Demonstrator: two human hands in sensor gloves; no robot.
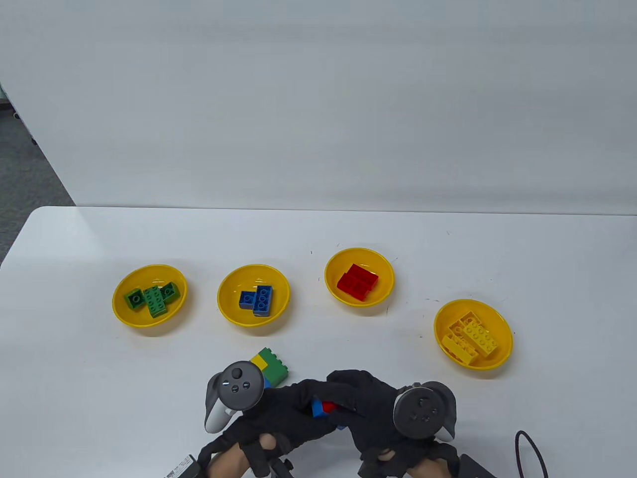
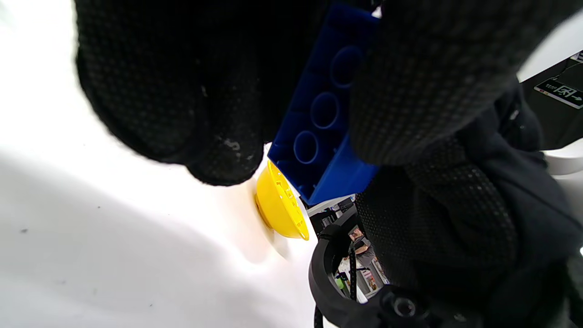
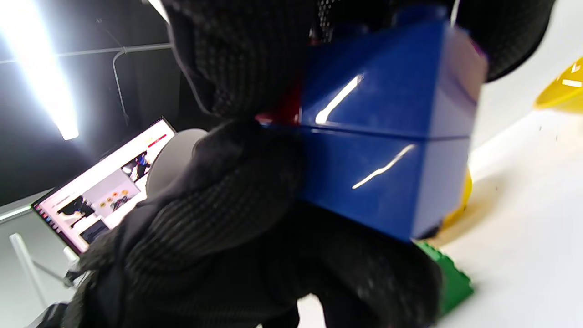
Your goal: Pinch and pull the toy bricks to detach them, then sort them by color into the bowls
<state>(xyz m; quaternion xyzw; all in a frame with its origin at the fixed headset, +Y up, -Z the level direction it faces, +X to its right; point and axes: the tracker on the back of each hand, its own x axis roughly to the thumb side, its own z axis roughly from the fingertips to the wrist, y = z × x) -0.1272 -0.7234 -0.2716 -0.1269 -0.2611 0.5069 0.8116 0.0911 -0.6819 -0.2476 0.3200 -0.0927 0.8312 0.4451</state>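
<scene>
At the near edge of the white table (image 1: 348, 234), both the left hand (image 1: 283, 413) and the right hand (image 1: 368, 403) grip a joined blue-and-red brick cluster (image 1: 323, 409), just above the surface. A green, yellow and blue brick stack (image 1: 271, 367) lies beside them, with four yellow bowls (image 1: 149, 318) of sorted bricks farther back before a plain white wall (image 1: 318, 99).

I see four yellow bowls (image 1: 149, 318) on the white tabletop (image 1: 318, 234), holding green bricks (image 1: 153, 298), blue bricks (image 1: 257, 299), red bricks (image 1: 357, 283) and yellow bricks (image 1: 470, 338). My black, dot-textured gloves (image 1: 318, 403) cover a blue-and-red cluster (image 1: 323, 408); a green-yellow-blue cluster (image 1: 271, 367) lies beside.
</scene>
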